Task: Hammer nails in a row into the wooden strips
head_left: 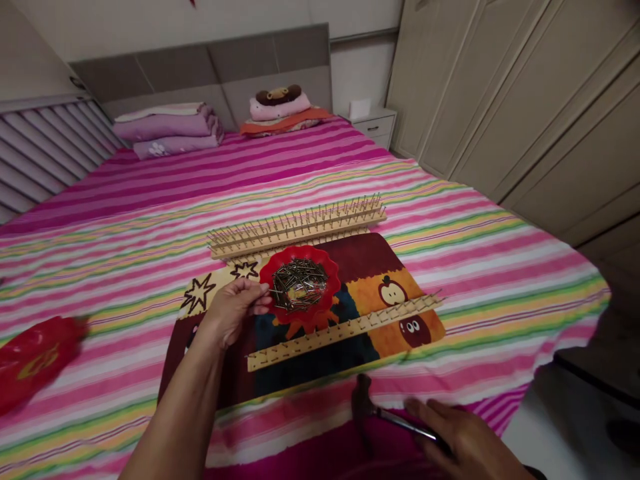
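A red scalloped bowl (332,261) full of loose nails (303,277) rests on a patterned mat (370,260). At its left rim my left hand (235,307) is closed in a pinch on a nail (274,291). In front of the bowl lies a narrow wooden strip (345,330) with a row of nails standing in it. My right hand (460,430), slightly blurred, is around the handle of a hammer (395,419) near the bed's front edge. The hammer's head points left, apart from the strip.
Behind the bowl lie more wooden strips (300,233) bristling with upright nails. A red plastic item (37,360) is on the striped bedsheet (125,280) at left. Folded bedding (173,127) is stacked by the headboard (175,70). Wardrobe doors (480,87) stand at right.
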{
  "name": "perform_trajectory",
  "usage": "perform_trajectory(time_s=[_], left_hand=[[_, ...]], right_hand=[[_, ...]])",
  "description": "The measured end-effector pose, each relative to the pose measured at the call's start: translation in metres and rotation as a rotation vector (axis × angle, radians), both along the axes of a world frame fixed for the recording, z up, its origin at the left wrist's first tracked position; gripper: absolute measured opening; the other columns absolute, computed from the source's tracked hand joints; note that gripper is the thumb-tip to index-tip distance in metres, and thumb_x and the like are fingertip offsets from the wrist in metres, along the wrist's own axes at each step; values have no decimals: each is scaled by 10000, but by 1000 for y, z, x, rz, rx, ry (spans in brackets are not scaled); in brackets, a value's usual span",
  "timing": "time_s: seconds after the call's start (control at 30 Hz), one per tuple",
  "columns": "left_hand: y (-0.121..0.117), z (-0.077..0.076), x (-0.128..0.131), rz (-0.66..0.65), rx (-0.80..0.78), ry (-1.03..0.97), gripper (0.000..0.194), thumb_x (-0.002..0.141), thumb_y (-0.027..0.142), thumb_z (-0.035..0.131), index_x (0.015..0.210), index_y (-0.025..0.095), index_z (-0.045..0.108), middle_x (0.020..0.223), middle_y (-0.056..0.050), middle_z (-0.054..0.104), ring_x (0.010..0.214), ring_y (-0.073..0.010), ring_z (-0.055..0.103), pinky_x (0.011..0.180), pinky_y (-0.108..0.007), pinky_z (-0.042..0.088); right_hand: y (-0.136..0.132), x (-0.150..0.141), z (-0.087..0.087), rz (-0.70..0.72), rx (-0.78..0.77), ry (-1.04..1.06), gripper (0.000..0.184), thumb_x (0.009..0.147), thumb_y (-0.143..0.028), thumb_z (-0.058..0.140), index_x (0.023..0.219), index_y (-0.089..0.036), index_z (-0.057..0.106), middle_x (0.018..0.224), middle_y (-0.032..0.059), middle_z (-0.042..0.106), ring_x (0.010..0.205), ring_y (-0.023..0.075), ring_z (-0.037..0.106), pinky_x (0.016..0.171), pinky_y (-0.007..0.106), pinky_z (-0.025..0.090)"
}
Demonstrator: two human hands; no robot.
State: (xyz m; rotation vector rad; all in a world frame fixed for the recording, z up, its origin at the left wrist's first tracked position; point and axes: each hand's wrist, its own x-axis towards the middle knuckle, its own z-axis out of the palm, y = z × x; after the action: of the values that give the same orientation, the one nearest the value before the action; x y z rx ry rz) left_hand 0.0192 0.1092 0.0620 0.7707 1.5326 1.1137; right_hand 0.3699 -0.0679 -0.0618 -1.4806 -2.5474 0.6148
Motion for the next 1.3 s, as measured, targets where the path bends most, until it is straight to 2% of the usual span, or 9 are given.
perform_trajectory(time_s=[0.17,0.3,0.47,0.57,0.63,0.7,0.83,0.93,1.3], left_hand=[[-22,5,-34,156,44,77,352,387,241,817,631,139,586,607,-27,661,577,-142,641,523,-217,531],[-61,-16,-61,210,-11,285,367,382,335,800,617,169,573,570,7,635,525,-119,590,510,-210,483],[-100,-43,-75,-49,-186,746,207,549,420,651,652,240,648,491,24,596,454,-136,517,466,-226,372],[-108,-45,-77,-227,-134,985,111,587,359,598,586,264,655,607,-5,661,564,-167,573,557,-252,389],[-112,-44,-75,-257,-56,1048,111,594,335,583,537,255,635,653,-18,661,628,-175,583,617,-265,402],[-116,-43,-70,-176,-17,967,133,594,362,595,559,244,644,701,-26,661,678,-175,588,653,-270,419],[-124,-43,-51,102,-53,451,351,493,488,716,693,205,661,690,-12,652,643,-151,575,608,-259,455],[-127,-46,-36,210,-1,170,450,398,468,803,694,172,639,627,4,624,617,-134,573,581,-240,472],[-122,-72,-25,189,51,185,396,512,482,785,743,174,691,632,26,628,551,-75,498,528,-187,414]], right_hand=[[1,3,-5,15,79,5,371,859,-207,500,1211,-166,608,884,98,754,735,243,729,618,311,590],[1,5,-8,24,101,16,362,873,-213,464,1195,-165,622,863,98,762,715,245,734,604,317,596],[0,3,-5,13,90,-5,367,864,-241,475,1183,-179,646,899,105,771,758,266,740,639,337,605],[0,1,-3,-20,89,1,359,857,-258,498,1177,-218,654,925,90,773,789,261,742,671,326,604],[0,0,-3,-33,102,12,350,861,-269,502,1174,-233,656,941,84,771,806,257,741,683,321,603],[-1,0,-3,-27,111,19,345,872,-277,497,1176,-227,654,950,87,770,820,256,740,691,322,603],[-3,0,-4,-13,101,-4,352,889,-274,479,1188,-188,643,961,109,764,822,261,740,679,328,604],[-3,0,-4,-2,98,-15,360,888,-266,477,1195,-166,637,969,120,760,813,261,739,685,336,603],[-4,-6,5,-11,56,-63,374,891,-252,460,1202,-141,636,979,137,755,821,261,739,692,336,597]])
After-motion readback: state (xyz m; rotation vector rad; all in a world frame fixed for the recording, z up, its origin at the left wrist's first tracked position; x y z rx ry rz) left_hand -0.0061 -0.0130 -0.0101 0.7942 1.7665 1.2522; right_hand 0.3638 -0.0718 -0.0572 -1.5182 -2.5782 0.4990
